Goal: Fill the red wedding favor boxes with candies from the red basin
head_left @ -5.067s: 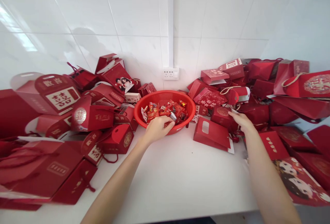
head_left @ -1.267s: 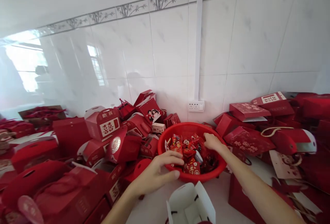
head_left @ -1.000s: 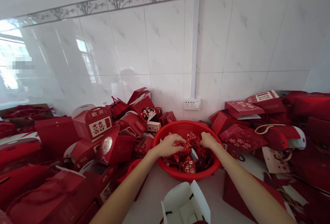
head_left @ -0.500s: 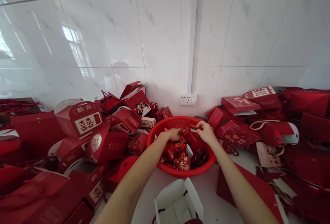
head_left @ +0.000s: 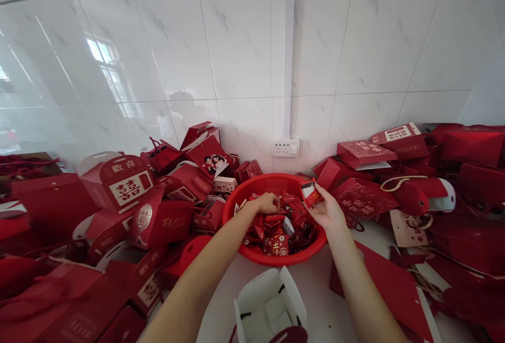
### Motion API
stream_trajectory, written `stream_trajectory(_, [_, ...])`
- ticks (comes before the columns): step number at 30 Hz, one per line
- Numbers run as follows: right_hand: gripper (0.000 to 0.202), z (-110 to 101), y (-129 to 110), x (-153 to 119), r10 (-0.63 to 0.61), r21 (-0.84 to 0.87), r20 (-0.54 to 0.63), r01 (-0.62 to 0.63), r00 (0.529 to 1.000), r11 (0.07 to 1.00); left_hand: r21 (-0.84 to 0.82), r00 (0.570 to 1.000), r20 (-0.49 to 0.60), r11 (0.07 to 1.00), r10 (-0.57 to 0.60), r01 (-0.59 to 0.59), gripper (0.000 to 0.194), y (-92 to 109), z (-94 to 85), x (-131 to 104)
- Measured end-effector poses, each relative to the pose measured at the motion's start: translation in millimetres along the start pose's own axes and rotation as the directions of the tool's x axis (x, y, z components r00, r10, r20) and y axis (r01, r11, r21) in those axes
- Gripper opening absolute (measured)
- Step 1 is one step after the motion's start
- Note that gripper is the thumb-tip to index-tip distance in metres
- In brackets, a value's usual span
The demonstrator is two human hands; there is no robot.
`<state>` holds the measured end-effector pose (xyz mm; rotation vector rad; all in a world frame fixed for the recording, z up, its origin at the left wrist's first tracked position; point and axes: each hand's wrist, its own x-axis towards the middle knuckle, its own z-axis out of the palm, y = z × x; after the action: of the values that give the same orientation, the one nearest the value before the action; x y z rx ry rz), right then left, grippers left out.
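A red plastic basket (head_left: 272, 260) holds a heap of small red candy packets (head_left: 276, 244). Over its right rim, my right hand (head_left: 328, 210) grips one red and white candy packet (head_left: 310, 194) between thumb and fingers, palm turned partly up. My left hand (head_left: 269, 203) reaches into the basket's left side, its fingers curled down at the packets; what they hold, if anything, is hidden. In front of the basket stands an open gift box (head_left: 270, 306) with a white inside, its flaps raised.
Red gift boxes (head_left: 128, 185) pile up along the left. More boxes and bags (head_left: 365, 154) crowd the right, with a large red box (head_left: 390, 285) beside my right forearm. Behind rises a tiled wall with a power socket (head_left: 286, 147).
My right hand has lifted and turned outward with the candy packet, which now shows more fully. My left hand has shifted slightly within the basket. The view has tilted a little.
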<state>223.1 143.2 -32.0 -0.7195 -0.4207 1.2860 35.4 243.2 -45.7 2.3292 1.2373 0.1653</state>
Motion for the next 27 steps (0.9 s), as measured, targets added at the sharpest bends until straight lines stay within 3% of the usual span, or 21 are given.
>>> stream_trajectory(6, [0.005,4.0,-1.0,-7.6,0.045,0.078,0.025,-0.047,0.999,0.996,-0.143,0.999,-0.019,0.989,0.027,-0.029,0.033,-5.7,-1.8,0.9])
stream_trajectory(11, [0.004,8.4,-4.9,-17.1,0.066,0.101,0.044,-0.071,0.997,0.992,-0.168,0.999,-0.009,0.984,0.053,-0.053,0.051,-2.4,-1.6,-2.7])
stream_trajectory(13, [0.006,10.1,-6.3,-19.8,0.089,0.111,0.053,-0.094,0.995,0.989,-0.176,0.998,0.011,0.982,0.064,-0.061,0.053,0.9,0.2,-3.2])
stream_trajectory(16, [0.015,11.3,-7.6,-22.3,0.109,0.112,0.061,-0.115,0.992,0.987,-0.196,0.998,0.014,0.979,0.058,-0.054,0.040,3.7,2.0,-3.4])
stream_trajectory(20, [0.018,10.2,-7.6,-21.6,0.107,0.092,0.079,-0.114,0.991,0.989,-0.287,0.994,-0.093,0.954,0.064,-0.088,0.011,2.1,-3.9,-7.1])
stream_trajectory(24, [0.011,6.7,-7.1,-18.2,0.097,0.064,0.085,-0.103,0.992,0.993,-0.422,0.959,-0.276,0.887,0.070,-0.186,0.030,-0.1,-16.6,-12.9])
stream_trajectory(27, [0.008,5.1,-6.8,-17.5,0.088,0.039,0.091,-0.092,0.992,0.995,-0.500,0.936,-0.347,0.832,0.062,-0.241,0.037,1.2,-22.5,-16.3])
